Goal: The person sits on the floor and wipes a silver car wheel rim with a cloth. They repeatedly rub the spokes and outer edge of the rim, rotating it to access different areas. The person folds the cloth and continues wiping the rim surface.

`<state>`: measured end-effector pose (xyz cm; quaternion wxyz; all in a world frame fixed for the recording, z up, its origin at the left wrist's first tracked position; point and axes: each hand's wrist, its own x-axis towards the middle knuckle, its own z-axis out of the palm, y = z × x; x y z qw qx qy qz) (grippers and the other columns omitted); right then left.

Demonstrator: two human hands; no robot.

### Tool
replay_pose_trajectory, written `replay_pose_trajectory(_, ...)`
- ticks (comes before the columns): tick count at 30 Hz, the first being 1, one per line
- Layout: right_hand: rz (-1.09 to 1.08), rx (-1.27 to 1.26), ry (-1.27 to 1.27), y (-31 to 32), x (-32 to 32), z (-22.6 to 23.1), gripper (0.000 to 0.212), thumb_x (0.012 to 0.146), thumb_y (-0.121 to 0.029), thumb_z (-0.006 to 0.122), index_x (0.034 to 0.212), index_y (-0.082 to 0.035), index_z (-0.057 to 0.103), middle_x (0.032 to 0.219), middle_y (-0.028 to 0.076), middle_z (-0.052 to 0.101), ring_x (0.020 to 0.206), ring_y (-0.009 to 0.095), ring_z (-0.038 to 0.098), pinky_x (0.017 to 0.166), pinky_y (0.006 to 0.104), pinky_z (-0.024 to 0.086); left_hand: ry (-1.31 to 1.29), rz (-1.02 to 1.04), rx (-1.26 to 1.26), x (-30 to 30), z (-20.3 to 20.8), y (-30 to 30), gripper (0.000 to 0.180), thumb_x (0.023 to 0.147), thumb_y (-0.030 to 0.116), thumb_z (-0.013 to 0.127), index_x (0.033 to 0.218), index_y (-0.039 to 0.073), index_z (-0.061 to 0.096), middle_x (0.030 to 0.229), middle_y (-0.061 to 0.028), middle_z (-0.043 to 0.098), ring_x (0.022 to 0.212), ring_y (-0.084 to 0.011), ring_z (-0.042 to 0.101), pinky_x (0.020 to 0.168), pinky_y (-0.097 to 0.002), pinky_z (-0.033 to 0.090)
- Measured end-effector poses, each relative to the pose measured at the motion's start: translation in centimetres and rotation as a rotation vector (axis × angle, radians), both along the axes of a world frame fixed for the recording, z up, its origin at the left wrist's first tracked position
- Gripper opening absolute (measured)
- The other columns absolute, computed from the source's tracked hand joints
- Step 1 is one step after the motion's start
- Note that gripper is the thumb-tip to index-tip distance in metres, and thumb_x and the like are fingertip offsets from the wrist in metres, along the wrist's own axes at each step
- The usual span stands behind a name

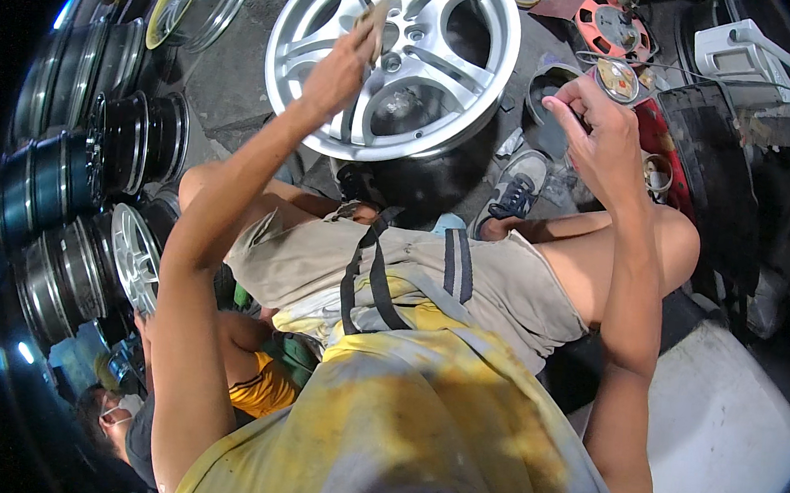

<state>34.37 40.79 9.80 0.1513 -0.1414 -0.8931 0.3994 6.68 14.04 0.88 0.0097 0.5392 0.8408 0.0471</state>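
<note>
A silver multi-spoke alloy wheel rim (468,89) lies face up in front of my knees. My left hand (338,76) is over its left spokes near the hub, fingers closed round a thin tan piece (376,27); motion smears it, and its kind is unclear. Off the wheel's right side, my right hand (601,137) is raised with thumb and forefinger pinched together and the other fingers curled. Whatever it holds, if anything, is hidden. Just beyond those fingertips stands a dark round tub (541,94) with grey contents.
Several more rims (141,142) are stacked on the left. A co-worker in yellow shorts (263,386) sits at lower left beside another silver rim (134,256). To the right are an orange-red reel (612,28), a small tin (617,79) and a white device (738,55).
</note>
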Motion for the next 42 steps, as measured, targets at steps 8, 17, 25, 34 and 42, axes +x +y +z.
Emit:
replay_pose_trajectory(8, 0.022, 0.048, 0.052, 0.0, -0.4, -0.7, 0.017, 0.093, -0.013, 0.074, 0.095, -0.001, 0.062, 0.068, 0.013, 0.059, 0.059, 0.029, 0.055, 0.060, 0.0381, 0.045, -0.383, 0.249, 0.310, 12.8, -4.6, 4.1, 0.065, 0.088, -0.005, 0.052, 0.150, -0.013, 0.035, 0.156, -0.0367, 0.033, 0.144, -0.0542, 0.034, 0.126, -0.0492, 0.027)
replay_pose_trajectory(17, 0.023, 0.028, 0.005, -0.4, -0.3, -0.2, 0.018, 0.093, -0.013, 0.074, 0.094, 0.000, 0.062, 0.069, 0.013, 0.059, 0.059, 0.028, 0.053, 0.058, 0.0374, 0.044, -0.479, 0.042, -0.059, 12.1, -1.3, -2.5, 0.053, 0.092, 0.007, 0.056, 0.145, 0.001, 0.052, 0.146, -0.0200, 0.055, 0.117, -0.0382, 0.056, 0.107, -0.0511, 0.043)
replay_pose_trajectory(25, 0.029, 0.099, 0.027, 0.2, 0.0, -0.9, 0.019, 0.092, -0.014, 0.074, 0.095, -0.001, 0.061, 0.067, 0.014, 0.058, 0.059, 0.032, 0.054, 0.060, 0.0391, 0.045, -0.478, -0.187, -0.330, 3.5, 2.0, -9.8, 0.050, 0.080, 0.001, 0.065, 0.130, 0.004, 0.066, 0.136, -0.0142, 0.062, 0.118, -0.0351, 0.056, 0.108, -0.0427, 0.045)
replay_pose_trajectory(34, 0.005, 0.064, 0.010, 0.1, 0.3, -0.4, 0.019, 0.092, -0.013, 0.075, 0.094, 0.000, 0.061, 0.069, 0.014, 0.060, 0.059, 0.031, 0.054, 0.059, 0.0390, 0.045, 0.279, 0.091, -0.654, 9.2, -3.3, -6.6, 0.023, 0.090, 0.023, 0.061, 0.100, 0.006, 0.073, 0.103, -0.0171, 0.068, 0.104, -0.0389, 0.064, 0.093, -0.0506, 0.050)
replay_pose_trajectory(42, 0.039, 0.034, -0.020, -0.2, -0.6, -0.4, 0.018, 0.092, -0.011, 0.075, 0.095, 0.000, 0.061, 0.072, 0.016, 0.063, 0.062, 0.033, 0.060, 0.061, 0.0401, 0.046, -0.288, 0.156, 0.068, 14.2, -4.3, 1.4, 0.028, 0.089, 0.009, 0.059, 0.116, 0.001, 0.061, 0.105, -0.0207, 0.058, 0.102, -0.0380, 0.059, 0.089, -0.0481, 0.050)
